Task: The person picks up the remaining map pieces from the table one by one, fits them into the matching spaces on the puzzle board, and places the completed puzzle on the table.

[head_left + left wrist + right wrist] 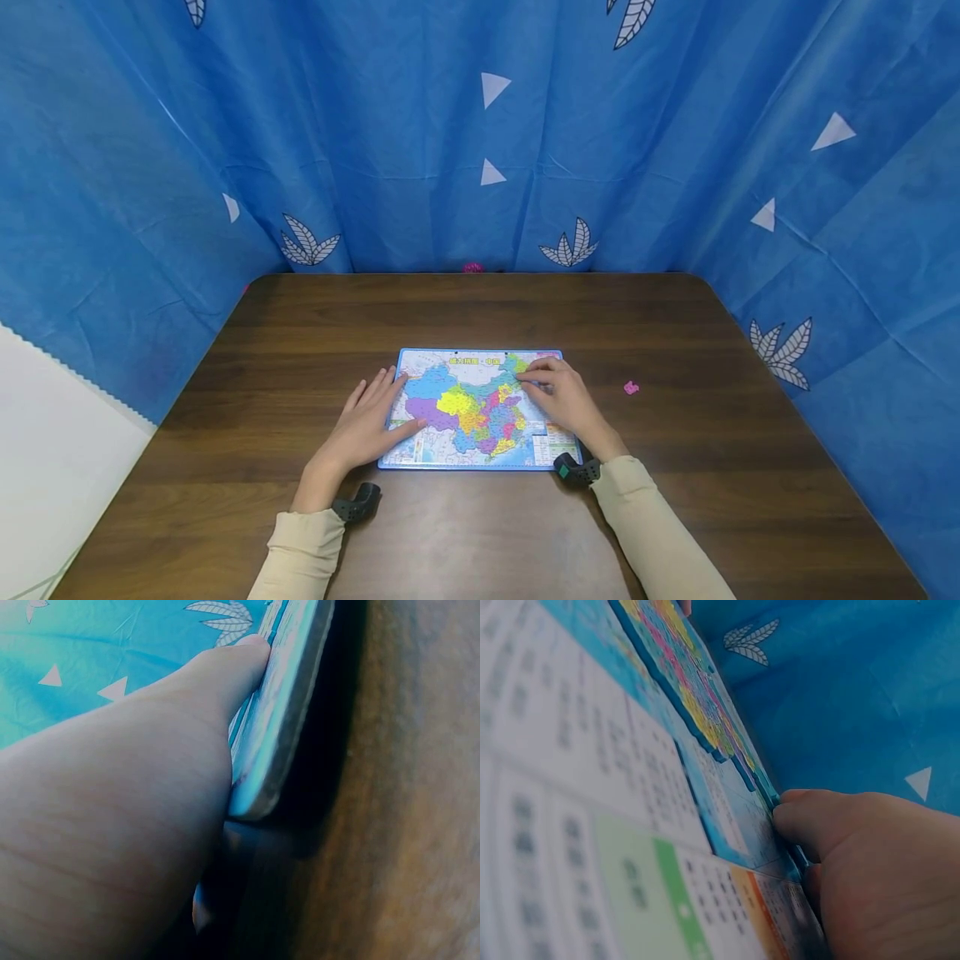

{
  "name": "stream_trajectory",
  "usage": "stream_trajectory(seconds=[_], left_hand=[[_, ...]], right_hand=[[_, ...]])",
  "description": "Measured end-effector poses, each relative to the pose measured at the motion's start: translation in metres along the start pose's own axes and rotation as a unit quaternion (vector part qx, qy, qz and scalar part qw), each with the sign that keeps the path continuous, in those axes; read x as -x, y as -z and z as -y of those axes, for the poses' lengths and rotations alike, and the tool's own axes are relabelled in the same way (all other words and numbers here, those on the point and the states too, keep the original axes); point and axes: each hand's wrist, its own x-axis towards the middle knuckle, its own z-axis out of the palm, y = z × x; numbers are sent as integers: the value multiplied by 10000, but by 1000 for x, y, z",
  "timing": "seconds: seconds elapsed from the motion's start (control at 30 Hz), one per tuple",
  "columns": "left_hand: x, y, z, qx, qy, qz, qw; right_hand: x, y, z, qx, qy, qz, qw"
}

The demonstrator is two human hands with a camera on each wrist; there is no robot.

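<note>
A map puzzle board [423, 360] with a blue rim lies flat on the table, raised coloured puzzle pieces [453, 402] covering its middle. My left hand [367, 429] rests on the board's left edge, fingers spread and thumb reaching onto the lower left of the map. At the upper right of the map, my right hand [562, 396] brings thumb and forefinger together on a small puzzle piece, mostly covered by the fingertips. In the right wrist view the thumb [799, 817] meets the edge of the raised pieces [679, 682]. A loose pink puzzle piece [631, 387] lies right of the board.
The brown wooden table [337, 312] extends around the board on all sides. A blue curtain [420, 142] with white leaves and triangles hangs behind and beside it. Something small and pink [472, 267] shows at the table's far edge. Each wrist wears a black camera band [357, 503].
</note>
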Motion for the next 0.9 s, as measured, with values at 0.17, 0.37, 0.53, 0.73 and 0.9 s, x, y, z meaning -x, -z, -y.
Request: stream_trajectory(seconds=[0.17, 0.37, 0.53, 0.73, 0.9], left_hand=[[0, 0, 0, 17, -13, 4, 10000], [-1, 0, 0, 32, -16, 14, 10000], [0, 0, 0, 13, -25, 6, 10000], [0, 1, 0, -10, -34, 11, 10000], [0, 1, -1, -18, -25, 17, 10000]], right_hand=[[0, 1, 1, 195, -1, 68, 9998], [0, 3, 3, 341, -114, 208, 9991], [0, 4, 6, 388, -100, 245, 9989], [1, 3, 7, 513, -61, 201, 9985], [2, 3, 7, 694, -91, 176, 9974]])
